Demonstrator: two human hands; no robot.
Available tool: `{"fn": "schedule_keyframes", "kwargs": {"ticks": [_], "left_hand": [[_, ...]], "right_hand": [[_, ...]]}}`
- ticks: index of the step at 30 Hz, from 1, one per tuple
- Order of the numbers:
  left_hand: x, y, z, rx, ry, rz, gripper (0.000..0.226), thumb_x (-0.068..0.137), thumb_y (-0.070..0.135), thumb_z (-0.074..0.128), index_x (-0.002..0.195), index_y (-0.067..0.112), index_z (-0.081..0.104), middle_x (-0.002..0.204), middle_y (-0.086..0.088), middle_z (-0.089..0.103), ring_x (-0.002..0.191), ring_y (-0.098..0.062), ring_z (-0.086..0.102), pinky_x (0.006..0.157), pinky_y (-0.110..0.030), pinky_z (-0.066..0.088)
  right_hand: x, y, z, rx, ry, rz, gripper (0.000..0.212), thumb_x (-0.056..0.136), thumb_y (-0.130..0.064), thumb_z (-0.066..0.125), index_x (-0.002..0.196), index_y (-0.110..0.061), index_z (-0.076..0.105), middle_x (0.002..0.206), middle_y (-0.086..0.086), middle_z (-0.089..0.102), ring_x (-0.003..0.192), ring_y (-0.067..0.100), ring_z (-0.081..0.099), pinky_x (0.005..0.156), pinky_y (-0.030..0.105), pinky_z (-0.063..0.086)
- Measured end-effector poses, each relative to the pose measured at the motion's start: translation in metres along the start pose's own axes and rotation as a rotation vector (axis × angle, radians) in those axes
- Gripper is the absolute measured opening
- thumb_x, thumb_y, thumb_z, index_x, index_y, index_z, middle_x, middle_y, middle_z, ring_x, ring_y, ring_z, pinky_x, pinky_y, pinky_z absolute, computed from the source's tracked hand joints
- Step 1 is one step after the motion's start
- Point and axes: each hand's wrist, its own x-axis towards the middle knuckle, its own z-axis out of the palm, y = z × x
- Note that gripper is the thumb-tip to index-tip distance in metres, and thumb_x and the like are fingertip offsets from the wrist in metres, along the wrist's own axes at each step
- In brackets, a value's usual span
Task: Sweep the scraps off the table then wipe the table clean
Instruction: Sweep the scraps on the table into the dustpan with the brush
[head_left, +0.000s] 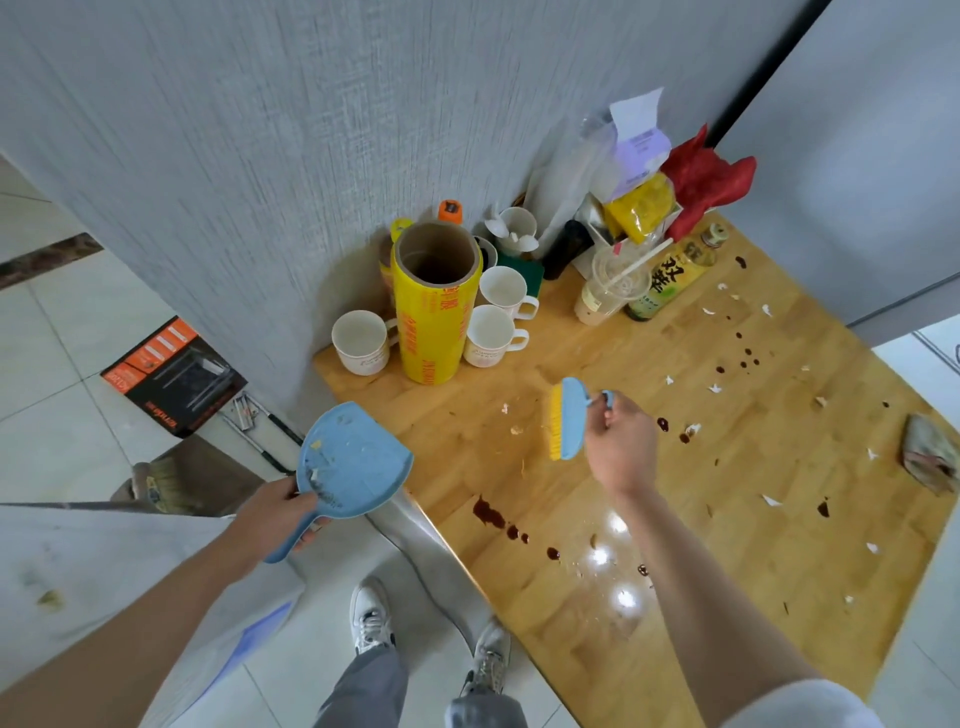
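Brush (566, 420), seemingly plastic, yellow-bristled

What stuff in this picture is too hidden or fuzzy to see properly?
Head view:
- Cloth: cut off by the right edge.
- Items behind the yellow roll: only an orange cap shows.
- White scraps: too small to tell what they are.
- Brush handle: mostly hidden inside the right hand.
- Dustpan handle: partly covered by the left hand.
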Motion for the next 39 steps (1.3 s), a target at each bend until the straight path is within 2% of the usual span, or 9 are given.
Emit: {"fn": "schedule_keyframes", "kwargs": {"ticks": [4, 7, 9, 14, 21, 24, 27, 33, 39], "left_hand": [[0.0, -0.01, -0.007, 0.025, 0.001, -0.016, 0.014, 0.087, 0.01, 0.064, 0.1, 0.005, 0.061, 0.083, -0.02, 0.071, 0.06, -0.025, 0.058, 0.055, -0.03, 0.047], [-0.003, -0.017, -0.011, -0.004, -0.008, -0.033, 0.039, 0.066, 0.029, 0.064, 0.099, 0.008, 0.062, 0.082, -0.02, 0.07, 0.059, -0.024, 0.057, 0.054, -0.03, 0.046], [-0.002, -0.025, -0.015, 0.013, -0.017, -0.04, 0.035, 0.071, 0.028, 0.065, 0.101, 0.009, 0.063, 0.08, -0.018, 0.072, 0.058, -0.023, 0.058, 0.055, -0.031, 0.047], [0.01, -0.056, -0.025, 0.124, -0.029, -0.056, 0.021, 0.084, 0.026, 0.065, 0.104, 0.02, 0.063, 0.07, -0.007, 0.075, 0.055, -0.018, 0.062, 0.053, -0.029, 0.049], [0.027, -0.074, -0.018, 0.355, -0.22, -0.05, 0.041, 0.075, 0.047, 0.074, 0.11, 0.031, 0.06, 0.086, 0.015, 0.073, 0.068, 0.003, 0.07, 0.051, -0.007, 0.045], [0.039, -0.075, -0.008, 0.4, -0.259, -0.031, 0.061, 0.058, 0.064, 0.063, 0.111, 0.034, 0.058, 0.086, 0.017, 0.073, 0.068, 0.004, 0.07, 0.057, -0.011, 0.047], [0.049, -0.076, 0.001, 0.441, -0.287, 0.0, 0.057, 0.059, 0.069, 0.058, 0.104, 0.035, 0.056, 0.081, 0.016, 0.074, 0.069, 0.002, 0.07, 0.061, -0.016, 0.051], [0.071, -0.076, 0.008, 0.44, -0.332, 0.045, 0.034, 0.079, 0.044, 0.064, 0.104, 0.019, 0.062, 0.078, 0.011, 0.076, 0.073, -0.008, 0.074, 0.072, -0.028, 0.061], [0.079, -0.069, 0.017, 0.391, -0.314, 0.045, 0.007, 0.086, 0.024, 0.063, 0.093, 0.023, 0.064, 0.076, 0.007, 0.076, 0.074, -0.013, 0.074, 0.07, -0.027, 0.059]], "right_hand": [[0.002, 0.011, -0.004, -0.031, 0.017, 0.071, 0.025, 0.1, -0.008, 0.048, 0.094, 0.005, 0.068, 0.075, 0.021, 0.067, 0.066, 0.036, 0.063, 0.053, 0.037, 0.046], [-0.005, -0.015, 0.018, -0.003, -0.036, -0.007, 0.026, 0.102, -0.011, 0.047, 0.099, 0.004, 0.069, 0.078, 0.018, 0.069, 0.065, 0.03, 0.065, 0.052, 0.037, 0.051], [-0.012, -0.038, 0.034, 0.035, -0.104, -0.06, 0.028, 0.103, -0.015, 0.046, 0.104, 0.003, 0.068, 0.082, 0.016, 0.07, 0.067, 0.027, 0.068, 0.053, 0.041, 0.056], [-0.016, -0.063, 0.046, 0.111, -0.127, -0.109, 0.026, 0.102, -0.015, 0.049, 0.092, 0.001, 0.067, 0.071, 0.014, 0.069, 0.063, 0.028, 0.068, 0.053, 0.046, 0.055], [-0.005, -0.031, 0.021, -0.028, 0.011, -0.047, 0.025, 0.099, -0.009, 0.052, 0.082, 0.005, 0.064, 0.072, 0.02, 0.066, 0.062, 0.035, 0.063, 0.049, 0.039, 0.05], [-0.023, -0.047, 0.033, -0.031, -0.01, -0.173, 0.026, 0.095, -0.004, 0.058, 0.069, 0.002, 0.059, 0.058, 0.015, 0.059, 0.048, 0.029, 0.055, 0.04, 0.033, 0.04], [-0.036, -0.071, 0.054, 0.036, -0.078, -0.204, 0.034, 0.094, -0.004, 0.059, 0.061, 0.0, 0.051, 0.05, 0.013, 0.052, 0.04, 0.025, 0.045, 0.036, 0.035, 0.035], [-0.012, -0.08, 0.054, 0.135, -0.024, -0.125, 0.035, 0.095, -0.006, 0.056, 0.061, 0.002, 0.049, 0.048, 0.017, 0.049, 0.043, 0.02, 0.031, 0.041, 0.031, 0.025], [0.018, -0.068, 0.051, -0.052, -0.092, -0.259, 0.021, 0.1, -0.01, 0.053, 0.086, 0.0, 0.065, 0.071, 0.009, 0.06, 0.057, 0.023, 0.049, 0.052, 0.028, 0.03]]}}
